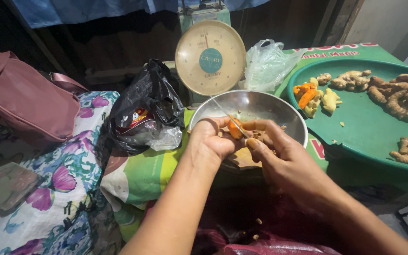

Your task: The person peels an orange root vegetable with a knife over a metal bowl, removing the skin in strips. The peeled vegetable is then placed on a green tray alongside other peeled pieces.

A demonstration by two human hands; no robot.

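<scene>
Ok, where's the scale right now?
In the head view the scale stands at top centre, right behind the steel bowl, between the black bag and the clear bag.

Surface is covered with a floral cloth [62,198] lower left and a green printed sheet [142,174] mid-frame. Sitting on it: pink bag [24,104] upper left, phone [5,186], black plastic bag [142,108], scale [210,57], steel bowl [260,106], green tray [369,127] on the right.
</scene>
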